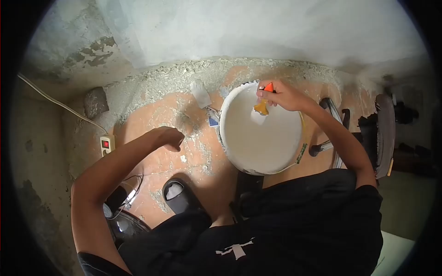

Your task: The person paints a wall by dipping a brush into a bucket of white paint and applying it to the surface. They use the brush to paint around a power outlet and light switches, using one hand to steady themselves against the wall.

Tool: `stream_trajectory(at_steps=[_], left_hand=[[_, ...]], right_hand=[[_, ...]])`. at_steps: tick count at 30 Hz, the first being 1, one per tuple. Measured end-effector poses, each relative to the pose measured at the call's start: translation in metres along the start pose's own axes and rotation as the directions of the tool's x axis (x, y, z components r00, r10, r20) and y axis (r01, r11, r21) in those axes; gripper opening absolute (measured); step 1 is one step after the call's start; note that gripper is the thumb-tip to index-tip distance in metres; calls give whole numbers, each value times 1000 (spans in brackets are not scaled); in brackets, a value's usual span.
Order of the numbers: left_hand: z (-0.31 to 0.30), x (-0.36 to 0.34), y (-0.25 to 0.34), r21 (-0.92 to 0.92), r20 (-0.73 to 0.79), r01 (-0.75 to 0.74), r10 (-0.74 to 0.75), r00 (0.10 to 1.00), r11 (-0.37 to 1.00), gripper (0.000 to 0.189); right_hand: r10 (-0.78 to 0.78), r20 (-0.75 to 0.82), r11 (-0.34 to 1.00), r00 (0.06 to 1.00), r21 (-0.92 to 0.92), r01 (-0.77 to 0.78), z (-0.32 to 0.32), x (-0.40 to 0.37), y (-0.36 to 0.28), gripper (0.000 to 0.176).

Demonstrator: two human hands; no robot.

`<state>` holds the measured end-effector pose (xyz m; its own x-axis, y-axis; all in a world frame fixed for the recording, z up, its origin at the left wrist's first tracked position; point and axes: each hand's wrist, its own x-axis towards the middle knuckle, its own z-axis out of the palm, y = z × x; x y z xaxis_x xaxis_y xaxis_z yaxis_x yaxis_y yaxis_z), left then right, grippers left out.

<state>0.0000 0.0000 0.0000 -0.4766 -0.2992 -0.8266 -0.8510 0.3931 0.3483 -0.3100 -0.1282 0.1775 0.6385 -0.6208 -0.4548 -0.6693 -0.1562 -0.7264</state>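
My right hand (286, 95) grips a paintbrush (261, 108) by its orange-red handle. Its ferrule is yellow, and white coats the bristles, which point down over the bucket's far side. Below the brush stands a large round bucket (223, 120) of smooth white paint (258, 142), with smears along its rim. Out to the left, my left hand (169, 137) hangs above the floor, bent at the wrist with its fingers curled in. Nothing shows in it, and it is well apart from the bucket.
A pale wall (239, 32) runs along the back, with plaster debris (170, 78) at its foot. To the left lies a power strip (107, 144) with a lit red switch and a cord. A dark chair (384, 133) stands right. A whitish flat piece (200, 94) lies beside the bucket.
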Motion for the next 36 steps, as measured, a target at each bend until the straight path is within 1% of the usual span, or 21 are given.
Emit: stream_trajectory(at_steps=[2,3,5,6,8,9,11,12,14,15,17,21,23,24,26,27,29,30,32,36], left_hand=[[-3,-3,9,9,-49,-15,15,999,1000,28],[-7,-3,2,19,-58,-3,4,998,1000,28],[-8,-3,3,75,-69,-11,16,998,997,28],[-8,-3,2,73,-69,-15,20,997,997,28],[-4,-4,-1,124,-186,-40,63,981,991,24],[-3,-5,-2,125,-184,-44,66,981,991,24],[-2,-5,-3,133,-162,-23,44,986,991,24],[-1,-5,-3,134,-160,-27,48,986,991,24],[3,-6,-3,133,-136,-20,38,990,991,23],[6,-6,-4,135,-135,-20,38,990,991,23],[11,-6,-6,136,-103,-13,28,994,991,23],[17,-5,-12,153,-112,-33,50,992,988,22],[15,-4,-14,173,-46,30,-22,999,985,28],[12,-7,-12,172,-48,30,-22,999,985,28],[8,-13,-10,194,-50,46,-37,998,980,29],[11,-13,-12,195,-55,43,-33,998,980,29],[16,-13,-16,168,-179,11,20,984,986,21],[13,-14,-13,173,-189,2,31,982,985,21],[11,-19,-11,174,-86,50,-35,996,983,31],[19,-22,-15,173,-100,60,-43,994,983,32]], right_hand=[[58,-13,997,998,-44,-59,-1,-4,-6,32],[46,-25,998,999,-48,-47,0,2,-10,32],[74,-131,995,989,-60,-82,1,1,-13,35],[77,-130,994,988,-62,-86,0,1,-11,35],[90,-241,993,966,-49,-105,-1,2,-4,39],[94,-241,993,966,-47,-109,-1,1,-3,39],[163,-337,985,927,-4,-174,-2,0,-1,44],[167,-337,984,926,-2,-178,-2,0,1,44],[257,-411,966,874,90,-242,-3,2,4,51],[258,-413,966,874,92,-242,-4,2,3,51],[319,-413,947,853,177,-268,-7,4,2,52],[343,-389,938,855,193,-288,-15,6,2,50],[376,-392,920,840,270,-286,-17,10,6,49],[375,-392,920,840,269,-285,-18,11,6,49],[431,-355,891,829,313,-329,-19,12,7,48],[432,-359,892,827,309,-331,-19,13,10,48],[424,-313,880,850,363,-305,-20,14,19,50],[427,-324,881,844,357,-309,-21,13,19,50],[482,-299,860,824,342,-379,-22,15,17,51],[503,-297,837,811,399,-374,-25,20,21,52]])
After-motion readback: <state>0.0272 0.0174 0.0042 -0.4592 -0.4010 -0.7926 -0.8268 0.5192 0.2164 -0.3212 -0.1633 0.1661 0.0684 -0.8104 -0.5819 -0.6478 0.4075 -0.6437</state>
